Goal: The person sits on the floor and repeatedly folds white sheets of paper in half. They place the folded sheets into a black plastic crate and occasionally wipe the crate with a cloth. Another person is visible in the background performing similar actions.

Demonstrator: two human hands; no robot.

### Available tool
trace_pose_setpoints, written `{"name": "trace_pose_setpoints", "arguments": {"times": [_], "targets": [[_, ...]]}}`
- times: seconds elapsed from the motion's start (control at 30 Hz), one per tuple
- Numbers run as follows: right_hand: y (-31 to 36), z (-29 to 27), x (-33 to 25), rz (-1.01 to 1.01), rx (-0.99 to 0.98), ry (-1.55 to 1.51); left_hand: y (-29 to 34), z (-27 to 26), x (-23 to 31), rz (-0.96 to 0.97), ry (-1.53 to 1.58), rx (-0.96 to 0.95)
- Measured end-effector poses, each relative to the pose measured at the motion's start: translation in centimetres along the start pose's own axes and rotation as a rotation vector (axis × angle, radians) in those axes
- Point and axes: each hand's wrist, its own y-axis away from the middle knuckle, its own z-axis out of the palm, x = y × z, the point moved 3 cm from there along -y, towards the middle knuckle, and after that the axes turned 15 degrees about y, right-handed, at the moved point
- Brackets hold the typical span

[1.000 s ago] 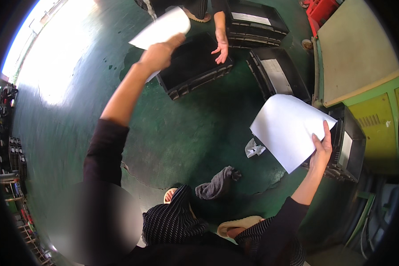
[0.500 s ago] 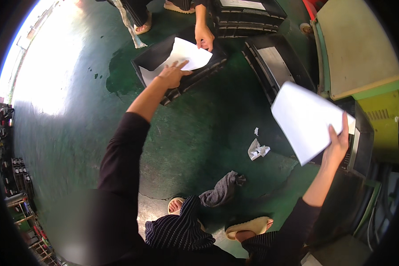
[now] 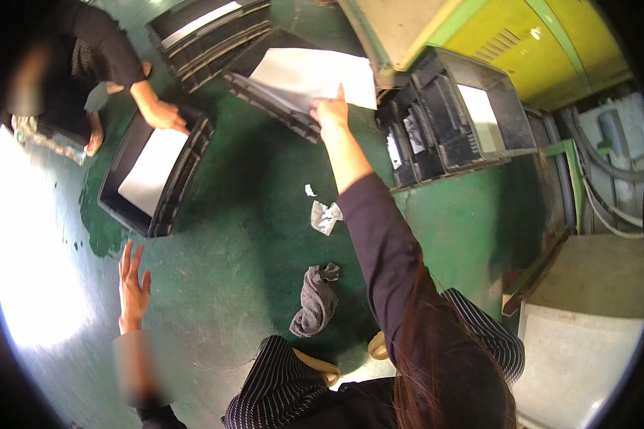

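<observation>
My right hand [image 3: 332, 116] grips the lower edge of a large white sheet of paper [image 3: 311, 71], with its index finger pointing up over it. The sheet spreads over a black plastic crate [image 3: 275, 104] and hides most of its inside. My left hand [image 3: 133, 287] is empty, fingers stretched and apart, just below another black crate [image 3: 157, 227]. Inside that crate a white sheet [image 3: 152, 171] lies along the bottom. A co-worker's hand [image 3: 164, 116] reaches over its far end.
Stacked black crates [image 3: 211, 32] stand at the back, and several more [image 3: 447, 118] at right beside a yellow-green cabinet [image 3: 551, 53]. Crumpled paper scraps [image 3: 325, 217] and a grey rag [image 3: 315, 302] lie on the green floor. A pale box [image 3: 583, 357] stands at lower right.
The view has swung to the right. My left hand has let go of the paper in the left crate and drawn back. My right hand has brought its sheet over the middle crate.
</observation>
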Motion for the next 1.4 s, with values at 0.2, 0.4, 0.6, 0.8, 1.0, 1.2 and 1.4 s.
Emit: {"name": "trace_pose_setpoints", "arguments": {"times": [0.2,0.4,0.6,0.8,1.0,1.2,1.4], "targets": [[12.6,-18.6,-11.6,-0.815,0.828,1.164,3.9,-0.4,2.1,-0.079,-0.012,0.003],[4.4,-28.5,-10.4,-0.231,0.173,1.550,1.5,2.0,8.5,0.070,0.123,-0.053],[5.8,-36.7,-17.7,-0.383,0.209,1.265,1.6,2.2,11.0,0.148,0.182,-0.069],[29.5,-33.8,-24.9,-0.622,-0.321,1.331,2.2,0.2,13.9,0.010,0.444,-0.010],[37.9,-19.7,-18.2,-1.055,-1.145,1.418,6.6,1.7,13.7,-0.439,1.720,-0.161],[42.4,-5.7,0.2,-1.283,-1.077,1.257,10.3,8.8,4.6,-0.470,1.029,0.146],[40.9,2.8,5.3,-0.954,-1.266,0.912,14.3,10.4,-5.3,-0.372,0.872,0.191]]}}
